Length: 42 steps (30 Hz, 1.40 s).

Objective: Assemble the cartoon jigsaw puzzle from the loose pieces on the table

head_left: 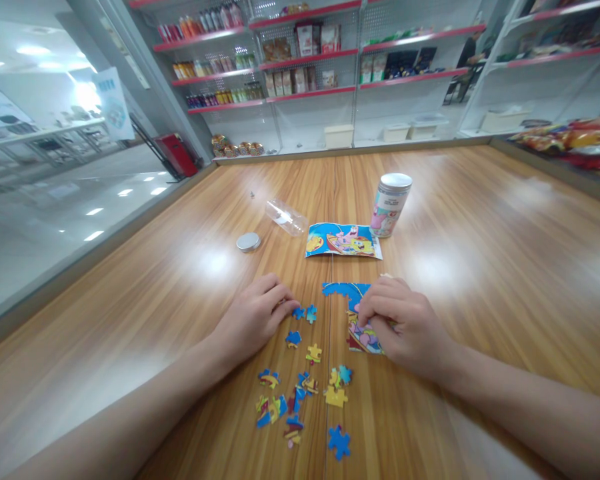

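Fingers curled together, my left hand (pixel 257 313) has its fingertips on a small blue jigsaw piece (pixel 298 313). A lighter blue jigsaw piece (pixel 311 314) lies just right of it. My right hand (pixel 403 320) is closed over the partly joined jigsaw puzzle (pixel 364 339), covering its right side; anything between those fingertips is hidden. A blue strip of joined pieces (pixel 337 288) runs along the puzzle's top toward the left. Several loose pieces, among them a yellow piece (pixel 336 397) and a blue piece (pixel 339 441), are scattered on the table below the hands.
Beyond the hands lies a cartoon picture card (pixel 344 241), with a printed can (pixel 391 205) upright at its right. A clear plastic cylinder (pixel 287 218) and a silver lid (pixel 249 241) lie left on the wooden table (pixel 180 280). Stocked shelves (pixel 310 60) stand behind.
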Each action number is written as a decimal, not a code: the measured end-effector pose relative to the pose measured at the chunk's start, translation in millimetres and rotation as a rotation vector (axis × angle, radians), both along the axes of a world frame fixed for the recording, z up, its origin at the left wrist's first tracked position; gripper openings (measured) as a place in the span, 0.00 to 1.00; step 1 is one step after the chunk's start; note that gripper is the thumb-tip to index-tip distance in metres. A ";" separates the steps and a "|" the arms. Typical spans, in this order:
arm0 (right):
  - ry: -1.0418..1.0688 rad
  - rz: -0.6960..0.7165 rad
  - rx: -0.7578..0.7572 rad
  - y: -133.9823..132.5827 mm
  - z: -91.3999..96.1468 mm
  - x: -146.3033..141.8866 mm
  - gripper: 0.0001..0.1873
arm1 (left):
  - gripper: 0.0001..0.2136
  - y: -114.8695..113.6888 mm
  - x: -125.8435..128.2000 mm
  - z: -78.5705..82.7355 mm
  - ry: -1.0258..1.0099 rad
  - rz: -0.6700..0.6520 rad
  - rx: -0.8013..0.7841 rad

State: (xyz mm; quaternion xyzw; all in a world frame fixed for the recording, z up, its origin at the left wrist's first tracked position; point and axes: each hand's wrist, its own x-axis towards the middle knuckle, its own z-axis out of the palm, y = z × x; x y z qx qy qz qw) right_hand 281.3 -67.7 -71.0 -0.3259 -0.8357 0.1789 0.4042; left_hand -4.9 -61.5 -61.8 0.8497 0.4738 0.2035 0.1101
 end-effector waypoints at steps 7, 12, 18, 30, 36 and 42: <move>0.006 0.013 0.025 0.3 1.6 -1.8 0.13 | 0.07 4.8 -6.7 -5.8 -0.003 -0.068 0.044; -0.088 0.025 0.046 -3.1 3.6 -3.1 0.12 | 0.11 -2.6 4.3 -2.2 -0.024 -0.123 0.166; -0.127 -0.008 0.028 -4.4 3.3 -5.0 0.11 | 0.08 -13.4 11.5 14.1 0.076 -0.326 0.083; -0.114 -0.004 0.015 -3.4 1.2 -5.2 0.11 | 0.07 6.8 -0.2 -9.8 0.021 -0.010 0.194; -0.111 0.004 0.021 -3.6 0.8 -6.6 0.11 | 0.08 6.4 15.4 -10.9 0.020 0.110 0.220; -0.105 -0.002 0.020 -3.8 0.3 -5.6 0.11 | 0.09 10.8 20.2 -13.7 -0.032 0.035 0.231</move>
